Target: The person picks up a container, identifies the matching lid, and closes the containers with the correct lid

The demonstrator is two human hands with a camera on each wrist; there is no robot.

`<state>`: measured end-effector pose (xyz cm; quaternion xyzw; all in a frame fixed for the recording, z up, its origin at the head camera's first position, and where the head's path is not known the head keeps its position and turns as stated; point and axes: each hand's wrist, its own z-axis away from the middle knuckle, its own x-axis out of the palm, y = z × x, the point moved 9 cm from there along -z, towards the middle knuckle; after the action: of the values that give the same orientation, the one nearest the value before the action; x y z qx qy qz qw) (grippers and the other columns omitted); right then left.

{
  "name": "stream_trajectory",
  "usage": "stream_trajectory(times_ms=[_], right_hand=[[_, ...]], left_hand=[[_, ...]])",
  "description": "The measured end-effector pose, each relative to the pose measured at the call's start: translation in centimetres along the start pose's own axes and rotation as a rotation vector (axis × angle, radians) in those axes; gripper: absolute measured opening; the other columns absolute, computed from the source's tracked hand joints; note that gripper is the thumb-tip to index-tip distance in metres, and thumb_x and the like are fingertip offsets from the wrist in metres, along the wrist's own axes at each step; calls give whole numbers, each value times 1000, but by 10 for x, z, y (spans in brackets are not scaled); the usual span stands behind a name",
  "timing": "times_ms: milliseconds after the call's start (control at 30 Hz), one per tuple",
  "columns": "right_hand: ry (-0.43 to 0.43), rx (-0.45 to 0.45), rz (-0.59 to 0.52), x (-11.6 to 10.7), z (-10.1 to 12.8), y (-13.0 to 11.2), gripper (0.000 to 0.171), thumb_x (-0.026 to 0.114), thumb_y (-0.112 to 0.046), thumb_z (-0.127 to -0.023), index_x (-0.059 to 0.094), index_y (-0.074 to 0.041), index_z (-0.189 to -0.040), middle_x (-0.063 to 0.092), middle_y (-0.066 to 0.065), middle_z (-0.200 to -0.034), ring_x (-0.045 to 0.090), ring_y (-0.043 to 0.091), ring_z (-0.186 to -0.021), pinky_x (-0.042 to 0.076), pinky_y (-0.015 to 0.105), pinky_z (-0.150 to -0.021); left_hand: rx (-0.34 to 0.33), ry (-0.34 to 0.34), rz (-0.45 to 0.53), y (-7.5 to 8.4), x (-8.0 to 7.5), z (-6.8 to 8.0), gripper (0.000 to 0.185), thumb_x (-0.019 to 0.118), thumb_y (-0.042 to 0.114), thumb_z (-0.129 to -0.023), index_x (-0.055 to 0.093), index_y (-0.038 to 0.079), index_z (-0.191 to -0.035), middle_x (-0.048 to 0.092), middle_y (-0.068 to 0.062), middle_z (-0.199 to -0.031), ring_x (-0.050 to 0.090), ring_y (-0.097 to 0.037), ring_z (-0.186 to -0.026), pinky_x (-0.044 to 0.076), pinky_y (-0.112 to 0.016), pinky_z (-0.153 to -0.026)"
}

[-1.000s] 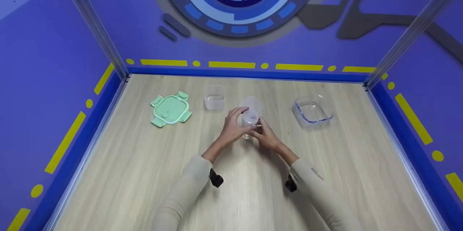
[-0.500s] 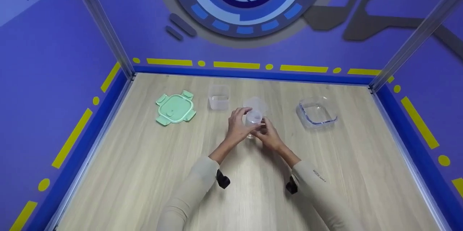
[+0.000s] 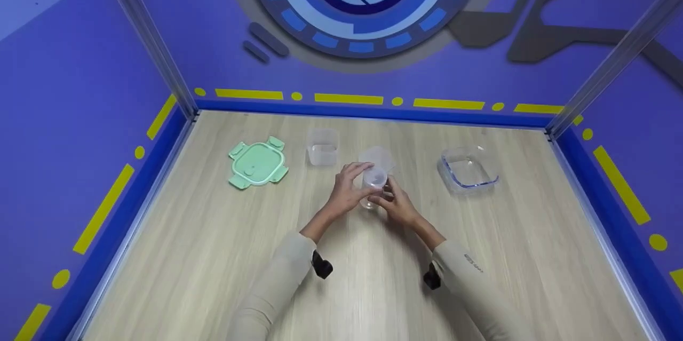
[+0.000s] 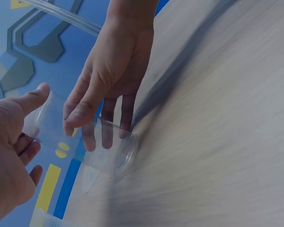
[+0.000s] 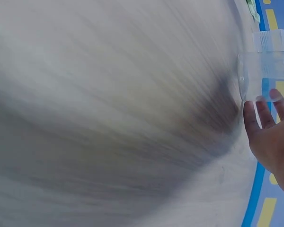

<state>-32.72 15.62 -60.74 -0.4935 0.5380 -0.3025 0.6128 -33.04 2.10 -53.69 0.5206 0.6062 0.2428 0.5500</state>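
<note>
1. Your left hand curls round the clear cup from the 9 o'clock side, thumb up by the rim. Your right hand holds it from 4 o'clock, fingers wrapped on the wall. The cup sits between both hands near the middle of the table, its base touching or just above the wood; you can't tell which from the head view.

2. The left wrist view shows fingers of the right hand over the thin wall of the cup. Squeeze too hard and that soft wall is likely to buckle or pop out of your hold.

3. If the two hands pull unevenly, the cup could tip toward 12 o'clock, where a round clear lid lies just behind it. A knock would slide the lid away.

4. At 11 o'clock stands a small square tub, near your left hand. A wide swing of that wrist may hit it.

5. The green lid at 10 o'clock and the glass dish at 2 o'clock are well apart, so they are at little risk.

6. Both wrist views are blurred, so a slip may go unseen there.
</note>
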Motion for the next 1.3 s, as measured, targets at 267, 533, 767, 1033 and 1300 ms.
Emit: stream_trajectory(times_ms=[267,533,767,1033,1300], right_hand=[[-56,10,-12,0,-1,-3,68,68,-8,-98,31,-1,-155,53,29,-142,54,47,-133,43,63,-111],[-50,80,-30,-1,2,-1,70,71,-13,-96,32,-4,-154,54,25,-138,57,42,-129,48,57,-107],[55,69,-18,-1,3,-2,63,75,-10,-93,43,0,-146,59,22,-133,60,35,-121,49,52,-106],[138,-24,9,-5,2,-7,58,77,-7,-90,50,4,-141,61,21,-129,65,27,-108,56,41,-95],[122,-28,12,-7,3,-1,55,79,-4,-87,57,2,-137,68,21,-122,68,27,-105,57,32,-91]], left_hand=[[20,-39,-19,-3,-1,-4,58,83,24,-85,64,5,-136,65,-11,-137,52,-29,-132,32,-52,-111],[-39,40,-22,-5,-1,4,60,83,24,-85,63,6,-138,63,-13,-140,52,-30,-131,34,-55,-113],[-72,145,-98,-2,-3,12,62,87,30,-79,66,7,-133,67,-10,-134,54,-27,-126,39,-50,-107],[-77,256,-258,12,-6,8,67,91,45,-70,73,9,-124,71,-9,-123,58,-26,-120,42,-47,-100],[35,254,-300,18,-6,9,60,91,41,-72,76,5,-117,73,-7,-113,58,-24,-114,43,-44,-96]])
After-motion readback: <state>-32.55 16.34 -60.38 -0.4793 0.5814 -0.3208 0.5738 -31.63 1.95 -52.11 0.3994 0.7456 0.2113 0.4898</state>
